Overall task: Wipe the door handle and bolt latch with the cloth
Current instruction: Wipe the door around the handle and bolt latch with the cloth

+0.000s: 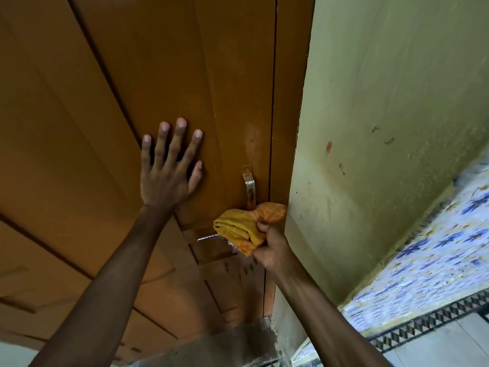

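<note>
No legible writing anywhere. Brown door [111, 128]: left hand [169, 165] flat on it, fingers spread, holding nothing. Right hand [272, 247] clenched around bunched yellow-orange cloth [246, 226], pressed near the door's right edge. Cloth covers the lower end of the metal handle [248, 184] and the right end of the bolt latch [209, 238]. Green wall [370, 128] immediately right; patterned tiles [436, 250] beyond.

A home — wooden door [158, 75], scuffed wall [383, 128], patterned tiles [423, 260].

Two bare forearms, no sleeves, short fingernails
</note>
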The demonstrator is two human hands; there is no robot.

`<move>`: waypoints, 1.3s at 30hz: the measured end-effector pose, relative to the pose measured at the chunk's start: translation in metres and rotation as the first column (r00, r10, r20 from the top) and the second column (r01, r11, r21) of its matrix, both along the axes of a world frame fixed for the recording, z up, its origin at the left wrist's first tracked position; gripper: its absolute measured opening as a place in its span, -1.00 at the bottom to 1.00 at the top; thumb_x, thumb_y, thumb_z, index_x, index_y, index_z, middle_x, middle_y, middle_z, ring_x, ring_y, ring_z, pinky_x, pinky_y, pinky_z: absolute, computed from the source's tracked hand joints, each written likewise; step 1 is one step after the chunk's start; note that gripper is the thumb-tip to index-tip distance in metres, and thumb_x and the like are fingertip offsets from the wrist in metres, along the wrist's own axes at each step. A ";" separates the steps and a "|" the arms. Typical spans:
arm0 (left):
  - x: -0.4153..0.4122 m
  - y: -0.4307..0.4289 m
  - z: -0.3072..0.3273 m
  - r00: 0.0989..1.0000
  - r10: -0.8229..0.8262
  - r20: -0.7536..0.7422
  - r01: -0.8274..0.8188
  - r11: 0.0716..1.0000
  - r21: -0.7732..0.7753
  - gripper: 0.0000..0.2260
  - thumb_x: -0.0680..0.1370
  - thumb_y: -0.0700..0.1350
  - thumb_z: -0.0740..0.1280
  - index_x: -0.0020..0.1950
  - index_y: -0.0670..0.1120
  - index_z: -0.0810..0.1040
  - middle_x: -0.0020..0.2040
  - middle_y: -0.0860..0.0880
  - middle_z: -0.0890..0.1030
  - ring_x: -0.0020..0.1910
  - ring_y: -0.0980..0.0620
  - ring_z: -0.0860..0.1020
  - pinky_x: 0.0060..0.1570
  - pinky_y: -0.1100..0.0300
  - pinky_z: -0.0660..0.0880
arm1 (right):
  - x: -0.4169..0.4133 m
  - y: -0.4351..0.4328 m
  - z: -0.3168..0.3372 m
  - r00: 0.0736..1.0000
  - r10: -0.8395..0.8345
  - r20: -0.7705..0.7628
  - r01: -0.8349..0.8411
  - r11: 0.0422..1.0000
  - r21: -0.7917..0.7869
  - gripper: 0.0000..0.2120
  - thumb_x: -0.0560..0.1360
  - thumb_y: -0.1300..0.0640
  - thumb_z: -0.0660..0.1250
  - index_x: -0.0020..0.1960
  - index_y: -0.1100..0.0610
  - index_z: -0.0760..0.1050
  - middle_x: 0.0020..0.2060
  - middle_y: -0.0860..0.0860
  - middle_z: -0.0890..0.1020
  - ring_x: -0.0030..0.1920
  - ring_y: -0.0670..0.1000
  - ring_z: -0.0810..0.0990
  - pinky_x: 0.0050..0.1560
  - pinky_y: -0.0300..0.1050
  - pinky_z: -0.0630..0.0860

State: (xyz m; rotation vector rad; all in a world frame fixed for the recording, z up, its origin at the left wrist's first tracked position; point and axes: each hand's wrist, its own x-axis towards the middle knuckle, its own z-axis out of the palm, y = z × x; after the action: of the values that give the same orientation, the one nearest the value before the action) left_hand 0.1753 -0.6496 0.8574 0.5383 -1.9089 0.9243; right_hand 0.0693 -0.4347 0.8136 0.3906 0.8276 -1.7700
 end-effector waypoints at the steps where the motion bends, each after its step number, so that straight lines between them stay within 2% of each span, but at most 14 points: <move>1: 0.000 0.000 0.000 1.000 0.002 0.001 -0.002 1.000 -0.004 -0.43 0.65 0.16 0.21 0.62 0.01 0.21 0.58 -0.12 0.17 0.62 -0.09 -0.08 0.52 -0.16 0.07 | 0.000 0.000 0.001 1.000 0.001 -0.016 -0.001 1.000 -0.001 -0.67 0.63 0.26 0.11 0.38 0.26 0.36 0.37 0.30 0.42 0.37 0.32 0.39 0.32 0.28 0.30; 4: -0.001 -0.001 -0.002 1.000 0.014 -0.006 -0.014 1.000 -0.012 -0.43 0.65 0.15 0.20 0.62 0.02 0.20 0.58 -0.12 0.16 0.62 -0.08 -0.09 0.54 -0.14 0.01 | -0.003 0.005 -0.004 0.998 0.005 -0.057 -0.005 1.000 0.003 -0.79 0.62 0.29 0.14 0.21 0.22 0.46 0.32 0.30 0.47 0.33 0.33 0.44 0.21 0.28 0.38; 7: -0.001 0.000 -0.001 1.000 0.025 -0.008 -0.025 0.999 -0.020 -0.43 0.65 0.15 0.20 0.63 0.02 0.19 0.59 -0.11 0.15 0.62 -0.08 -0.10 0.56 -0.12 -0.04 | -0.006 0.003 0.001 0.999 0.004 -0.055 -0.005 1.000 -0.011 -0.66 0.61 0.29 0.16 0.38 0.23 0.37 0.34 0.31 0.46 0.33 0.32 0.44 0.28 0.28 0.37; 9: 0.000 0.001 0.001 1.000 0.020 -0.008 -0.020 1.000 -0.015 -0.43 0.65 0.15 0.21 0.63 0.01 0.20 0.59 -0.11 0.15 0.62 -0.08 -0.11 0.56 -0.12 -0.04 | -0.005 -0.002 0.016 0.998 -0.006 -0.063 0.008 0.999 0.031 -0.62 0.62 0.29 0.16 0.43 0.26 0.32 0.36 0.31 0.44 0.35 0.31 0.43 0.33 0.27 0.33; 14: 0.000 0.001 -0.001 1.000 0.031 -0.003 -0.031 0.999 -0.012 -0.44 0.66 0.15 0.20 0.63 0.02 0.20 0.59 -0.12 0.15 0.62 -0.08 -0.12 0.55 -0.12 -0.03 | -0.003 0.001 0.044 0.995 -0.015 -0.094 0.017 1.000 0.018 -0.69 0.61 0.30 0.18 0.35 0.20 0.40 0.29 0.31 0.49 0.30 0.31 0.48 0.26 0.28 0.38; 17: 0.000 0.002 0.001 1.000 0.021 -0.004 -0.021 1.000 -0.006 -0.45 0.66 0.14 0.21 0.62 0.01 0.22 0.58 -0.12 0.15 0.62 -0.08 -0.11 0.56 -0.12 -0.05 | -0.001 -0.001 0.052 0.993 -0.020 -0.119 0.025 0.999 0.042 -0.69 0.61 0.31 0.18 0.34 0.21 0.41 0.31 0.30 0.49 0.32 0.29 0.47 0.28 0.29 0.36; 23: 0.000 0.004 0.002 1.000 0.013 -0.006 -0.014 1.000 -0.004 -0.44 0.65 0.14 0.21 0.62 0.01 0.21 0.59 -0.12 0.17 0.62 -0.08 -0.10 0.56 -0.13 -0.02 | -0.003 -0.004 0.049 0.982 0.083 -0.172 -0.052 0.983 0.177 -0.67 0.63 0.32 0.13 0.38 0.27 0.36 0.37 0.29 0.43 0.36 0.29 0.42 0.36 0.26 0.30; 26: 0.000 0.004 0.003 1.000 0.013 -0.010 -0.013 1.000 0.002 -0.44 0.66 0.13 0.21 0.62 0.00 0.21 0.59 -0.12 0.17 0.62 -0.08 -0.10 0.56 -0.12 -0.04 | -0.008 -0.005 0.052 0.978 0.093 -0.187 -0.059 0.982 0.179 -0.64 0.63 0.32 0.12 0.42 0.25 0.31 0.38 0.30 0.42 0.37 0.29 0.41 0.38 0.26 0.30; 28: 0.001 0.004 0.003 1.000 0.010 -0.005 -0.010 1.000 0.007 -0.44 0.66 0.13 0.21 0.63 0.00 0.20 0.59 -0.12 0.15 0.62 -0.08 -0.10 0.56 -0.12 -0.05 | -0.009 -0.004 0.058 0.982 0.061 -0.179 -0.037 0.990 0.137 -0.64 0.62 0.31 0.16 0.40 0.19 0.35 0.37 0.30 0.43 0.36 0.29 0.43 0.36 0.27 0.33; 31: 0.000 0.003 0.001 1.000 0.013 -0.003 -0.013 1.000 0.004 -0.44 0.66 0.13 0.21 0.63 0.00 0.20 0.59 -0.12 0.15 0.62 -0.09 -0.10 0.56 -0.13 -0.03 | -0.007 0.000 0.056 0.980 0.045 -0.194 -0.026 0.995 0.096 -0.72 0.61 0.29 0.20 0.30 0.21 0.42 0.32 0.29 0.48 0.31 0.28 0.48 0.31 0.24 0.40; 35: 0.000 0.003 0.002 1.000 0.003 -0.007 -0.003 1.000 0.004 -0.44 0.65 0.13 0.22 0.62 0.00 0.21 0.59 -0.12 0.16 0.62 -0.09 -0.09 0.56 -0.14 -0.02 | 0.000 0.009 0.041 0.980 0.077 -0.184 -0.045 0.984 0.172 -0.65 0.61 0.27 0.21 0.39 0.21 0.36 0.34 0.28 0.46 0.32 0.29 0.47 0.24 0.24 0.41; 37: 0.000 0.003 0.002 1.000 -0.008 -0.009 0.008 1.000 0.003 -0.44 0.65 0.13 0.22 0.62 0.00 0.22 0.59 -0.12 0.17 0.62 -0.09 -0.08 0.55 -0.14 -0.01 | 0.001 0.015 0.034 0.963 0.099 -0.249 -0.037 0.970 0.241 -0.64 0.60 0.26 0.21 0.39 0.18 0.35 0.32 0.25 0.48 0.28 0.30 0.49 0.21 0.23 0.44; 39: 0.000 0.001 0.001 1.000 -0.003 -0.011 0.003 1.000 0.000 -0.44 0.65 0.13 0.23 0.62 -0.01 0.23 0.59 -0.13 0.17 0.62 -0.09 -0.08 0.55 -0.14 0.00 | -0.004 0.018 0.024 0.910 0.135 -0.392 -0.014 0.955 0.296 -0.73 0.58 0.24 0.25 0.26 0.12 0.46 0.21 0.19 0.57 0.13 0.26 0.59 0.14 0.22 0.54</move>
State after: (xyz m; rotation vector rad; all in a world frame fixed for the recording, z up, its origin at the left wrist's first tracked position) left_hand 0.1757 -0.6482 0.8587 0.5393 -1.8997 0.9182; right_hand 0.0648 -0.4166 0.8377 0.1694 1.3922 -1.6846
